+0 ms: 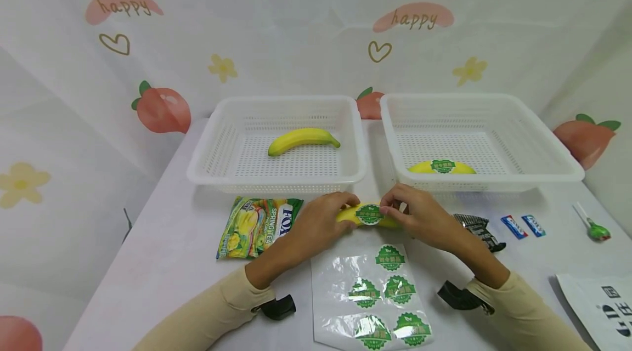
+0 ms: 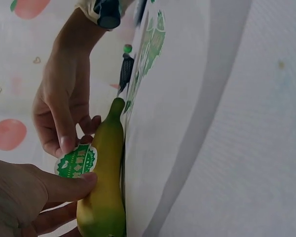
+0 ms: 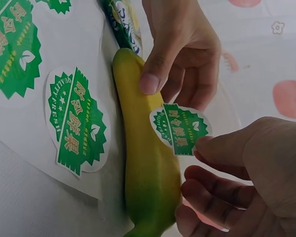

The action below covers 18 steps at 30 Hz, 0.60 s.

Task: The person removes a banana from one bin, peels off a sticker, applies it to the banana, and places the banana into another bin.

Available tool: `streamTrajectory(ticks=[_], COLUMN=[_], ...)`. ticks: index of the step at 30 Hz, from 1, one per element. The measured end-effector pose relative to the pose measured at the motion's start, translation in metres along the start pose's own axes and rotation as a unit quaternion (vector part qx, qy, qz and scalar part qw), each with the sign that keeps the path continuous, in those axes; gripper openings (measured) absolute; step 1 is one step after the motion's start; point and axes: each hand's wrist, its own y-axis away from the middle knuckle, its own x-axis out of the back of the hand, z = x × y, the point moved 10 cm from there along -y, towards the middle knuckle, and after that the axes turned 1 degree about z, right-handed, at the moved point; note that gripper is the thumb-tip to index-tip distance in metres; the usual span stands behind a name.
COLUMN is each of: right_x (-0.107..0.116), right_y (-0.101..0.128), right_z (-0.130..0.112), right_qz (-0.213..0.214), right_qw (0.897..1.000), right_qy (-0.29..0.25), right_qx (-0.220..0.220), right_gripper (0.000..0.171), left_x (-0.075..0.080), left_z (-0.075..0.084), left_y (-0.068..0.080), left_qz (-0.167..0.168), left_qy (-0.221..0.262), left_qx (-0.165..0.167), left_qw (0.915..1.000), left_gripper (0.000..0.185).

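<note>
A yellow banana (image 3: 140,158) with green ends lies on the table, crosswise between the two hands. My left hand (image 1: 323,219) holds it near one end, thumb on the near side and fingers behind. A round green-and-white sticker (image 3: 180,129) sits against the banana's upper side, part of it standing off the curved skin. Its free edge is pinched between thumb and finger of my right hand (image 1: 419,211); the other right fingers are close to the banana. Below the hands lies a clear sheet of green stickers (image 1: 340,290).
Behind the hands stand two white baskets, the left basket (image 1: 276,180) with a plain banana (image 1: 301,139), the right basket (image 1: 494,182) with a stickered banana (image 1: 419,167). Around them lie a tea bag packet (image 1: 257,228), a black wrapper (image 1: 476,229), small blue packets (image 1: 514,227) and a lollipop (image 1: 598,230).
</note>
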Motion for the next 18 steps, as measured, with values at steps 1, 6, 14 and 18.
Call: streamTrajectory(ticks=[1,6,14,18], right_x=[-0.0002,-0.0015,-0.0047,-0.0049], right_y=[0.0001,0.0007,-0.0005,-0.0005], right_z=[-0.0004,-0.0015,0.0011,-0.0009], right_qz=[0.0,0.003,0.014,0.017], right_qw=[1.0,1.0,1.0,0.999], right_qy=[-0.002,0.001,0.011,0.019], right_qx=[0.002,0.016,0.024,0.029], right_gripper=[0.005,0.004,0.006,0.008], left_x=[-0.0001,-0.0014,-0.0044,-0.0044], left_z=[0.0001,0.0001,0.0032,0.0036], left_y=[0.0,0.0003,0.0031,0.0028], left_qz=[-0.001,-0.004,-0.025,-0.028], left_qy=[-0.002,-0.001,0.005,0.007], left_qx=[0.0,0.005,-0.004,-0.007], left_qw=[1.0,1.0,0.9997,0.9995], left_gripper=[0.036,0.032,0.03,0.031])
